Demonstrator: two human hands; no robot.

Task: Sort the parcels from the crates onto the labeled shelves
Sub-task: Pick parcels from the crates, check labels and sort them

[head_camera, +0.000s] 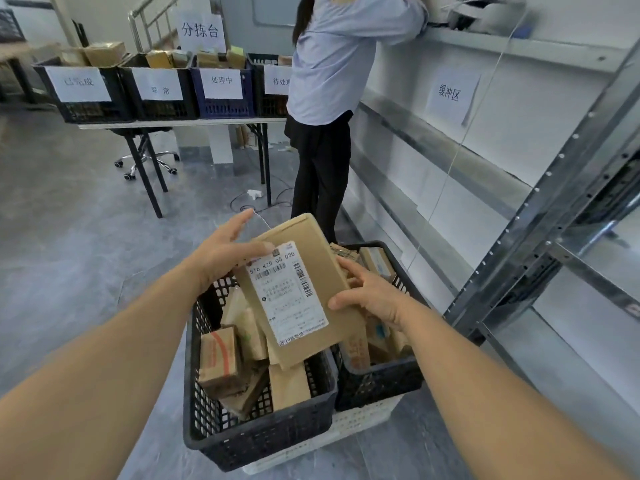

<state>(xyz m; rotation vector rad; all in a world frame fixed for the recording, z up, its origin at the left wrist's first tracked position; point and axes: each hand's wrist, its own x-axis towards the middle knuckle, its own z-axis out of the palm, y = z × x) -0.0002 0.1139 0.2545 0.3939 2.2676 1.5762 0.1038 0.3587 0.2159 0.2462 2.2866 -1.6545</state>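
A flat brown cardboard parcel [313, 251] with a white shipping label is held tilted above two crates, label facing me. My left hand [221, 251] holds its upper left edge, thumb on the label corner and fingers behind the parcel. My right hand [369, 292] grips its right edge, thumb on the front face. Below, a black crate [256, 434] holds several brown parcels, among them a small box [218, 358] with red print. A second dark crate [381, 379] to the right also holds parcels. The metal shelves [485, 178] run along the right wall.
A person [332, 98] in a light shirt and dark trousers stands at the shelves just beyond the crates. A folding table [173, 124] at the back carries labeled crates of parcels. A paper label [450, 95] hangs on the shelf. A power strip and cables lie on the floor.
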